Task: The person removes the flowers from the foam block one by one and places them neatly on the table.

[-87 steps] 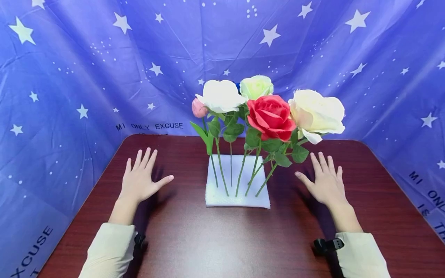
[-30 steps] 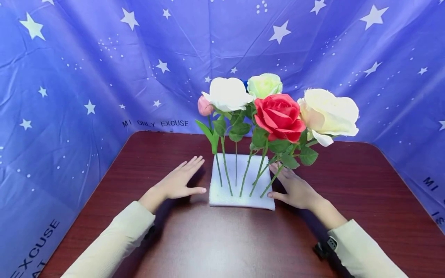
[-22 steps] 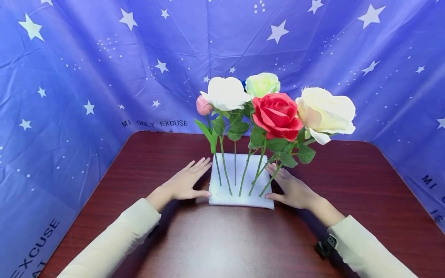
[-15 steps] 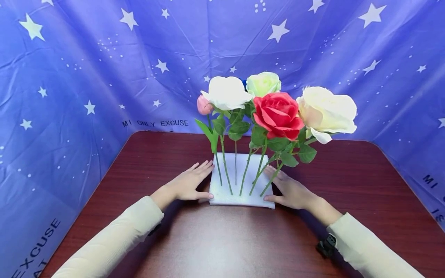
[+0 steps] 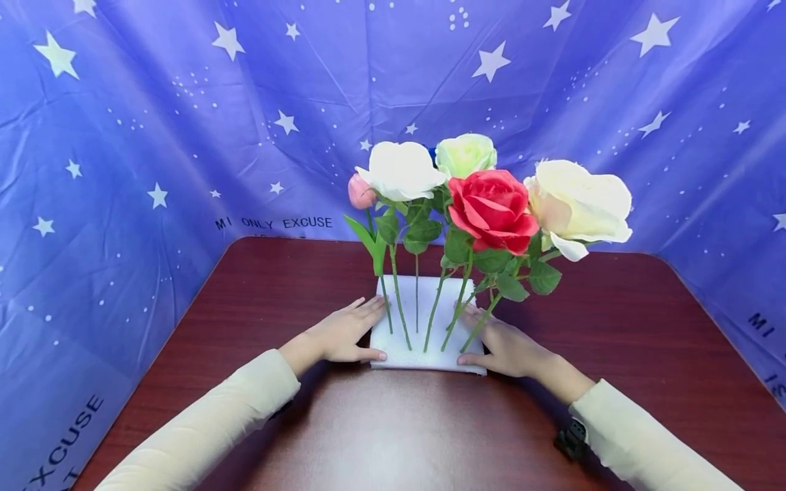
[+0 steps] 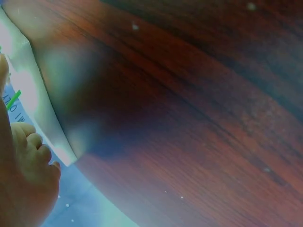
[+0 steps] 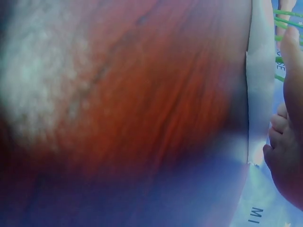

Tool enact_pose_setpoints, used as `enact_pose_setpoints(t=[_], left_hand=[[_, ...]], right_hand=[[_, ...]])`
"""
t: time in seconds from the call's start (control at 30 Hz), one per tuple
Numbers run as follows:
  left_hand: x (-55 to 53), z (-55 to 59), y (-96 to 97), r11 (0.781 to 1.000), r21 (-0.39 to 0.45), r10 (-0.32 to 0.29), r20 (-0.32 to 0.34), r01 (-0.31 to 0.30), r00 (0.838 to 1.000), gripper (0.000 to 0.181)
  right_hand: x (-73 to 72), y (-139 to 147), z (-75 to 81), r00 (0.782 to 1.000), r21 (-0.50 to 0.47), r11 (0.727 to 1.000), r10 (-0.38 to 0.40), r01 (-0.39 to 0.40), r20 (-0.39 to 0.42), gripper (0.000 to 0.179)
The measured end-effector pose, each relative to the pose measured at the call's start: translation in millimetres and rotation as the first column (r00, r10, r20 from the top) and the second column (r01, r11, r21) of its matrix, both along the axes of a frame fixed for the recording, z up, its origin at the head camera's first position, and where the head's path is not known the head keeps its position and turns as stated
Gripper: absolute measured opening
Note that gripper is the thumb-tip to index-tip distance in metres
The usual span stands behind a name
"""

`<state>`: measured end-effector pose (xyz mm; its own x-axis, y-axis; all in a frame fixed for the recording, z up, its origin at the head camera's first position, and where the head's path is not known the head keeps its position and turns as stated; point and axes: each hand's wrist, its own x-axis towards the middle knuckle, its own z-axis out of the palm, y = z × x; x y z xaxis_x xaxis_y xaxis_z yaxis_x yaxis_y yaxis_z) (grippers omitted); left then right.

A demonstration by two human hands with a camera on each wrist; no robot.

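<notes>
A white foam block [image 5: 424, 361] lies on the table, with several artificial flowers standing in it on thin green stems. My left hand [image 5: 344, 335] rests on its left edge, fingers straight and thumb at the near corner. On the opposite edge my right hand [image 5: 506, 346] does the same, its fingertips partly behind stems. The blooms are a pink tulip [image 5: 361, 191], a white flower [image 5: 400, 170], a pale green rose [image 5: 467, 153], a red rose [image 5: 491, 211] and a large cream rose [image 5: 580, 198] leaning right. Both wrist views show the block's side face close to each hand.
The dark red wooden table [image 5: 393, 423] has rounded far corners. A blue curtain [image 5: 307, 82] with white stars and lettering surrounds it at the back and sides. A black wrist device [image 5: 572, 440] sits at the right cuff.
Both hands have moved inward from wide apart on the table to the foam block's side edges, and their fingers now lie on its top. The flowers stay standing in the block.
</notes>
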<state>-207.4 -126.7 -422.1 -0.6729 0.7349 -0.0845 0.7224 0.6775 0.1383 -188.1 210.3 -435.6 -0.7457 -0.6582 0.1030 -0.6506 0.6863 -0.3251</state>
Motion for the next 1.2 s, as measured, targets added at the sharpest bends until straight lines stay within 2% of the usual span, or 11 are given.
enact_pose_setpoints(t=[0.13,0.33,0.5,0.63,0.77,0.93,1.2], left_hand=[[-0.4,-0.6,1.8,1.0,-0.025,-0.003,-0.008,0.003,1.0,0.091],[-0.9,-2.3,2.6,0.999,-0.044,0.008,0.009,-0.008,1.0,0.09],[1.7,-2.0,2.9,0.999,-0.046,0.006,0.018,-0.005,1.0,0.091],[1.8,-0.3,4.8,0.999,-0.054,0.004,-0.004,-0.004,1.0,0.09],[-0.3,1.7,10.9,0.998,-0.056,-0.002,-0.031,0.0,1.0,0.089],[-2.0,3.2,19.1,0.997,-0.082,0.003,-0.02,-0.004,1.0,0.09],[-7.6,-1.7,33.3,0.992,-0.124,0.009,-0.019,-0.011,1.0,0.091]], right_hand=[[0.3,-2.5,-1.6,1.0,-0.015,1.0,0.011,-0.011,-0.006,0.085],[-1.0,-5.4,-3.8,0.998,-0.034,0.999,0.039,-0.041,-0.057,0.087],[-0.9,-6.6,-7.9,0.995,-0.006,0.999,0.046,-0.046,-0.084,0.09],[-1.3,-5.2,-8.4,0.994,0.001,0.998,0.056,-0.056,-0.097,0.087],[-1.7,-1.0,-6.8,0.994,-0.005,0.998,0.057,-0.058,-0.096,0.084],[-1.3,4.8,-5.7,0.995,0.008,0.999,0.045,-0.045,-0.087,0.084],[-3.5,18.6,-6.2,0.992,-0.016,0.998,0.051,-0.054,-0.119,0.087]])
